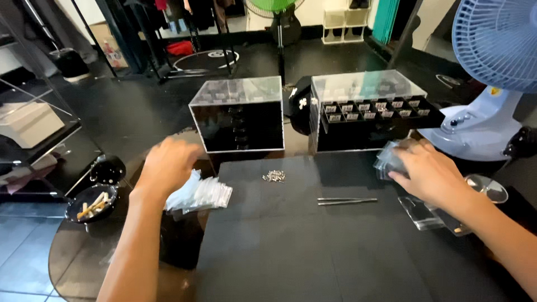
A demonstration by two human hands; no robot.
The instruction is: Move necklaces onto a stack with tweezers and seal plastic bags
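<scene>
Two hands are spread apart over a black mat (313, 246). The left hand (168, 165) rests, fingers curled down, on a stack of small clear bags (198, 194) at the mat's left edge; whether any bag is gripped cannot be told. The right hand (428, 173) pinches clear bags (389, 159) near the compartment box (375, 109). Tweezers (347, 201) and small metal pieces (274, 177) lie between, mid-mat. Open room is left toward the near edge.
</scene>
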